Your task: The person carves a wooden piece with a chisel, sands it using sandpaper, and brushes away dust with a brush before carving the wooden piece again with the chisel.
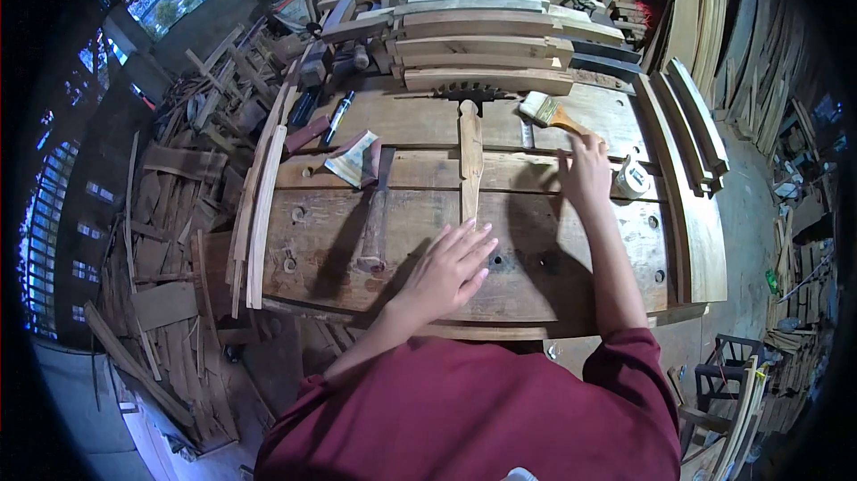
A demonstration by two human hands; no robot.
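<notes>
My left hand [448, 267] lies with its fingers spread at the near end of a narrow carved wooden piece [470, 160] on the workbench [411, 213]. The far end of that piece reaches a toothed saw blade [469, 90]. My right hand [586, 169] is closed on the wooden handle of a paintbrush [543, 110], whose pale bristles point left. Just right of my right hand stands a small white container [633, 178]. Left of the carved piece are a hammer [375, 213] and a folded sandpaper sheet [355, 160].
Long wooden pieces [482, 48] are stacked along the bench's far side. Boards stand along its left edge [264, 222] and right edge [683, 204]. A marker [338, 118] lies at the back left. Scrap wood [183, 302] is piled left of the bench.
</notes>
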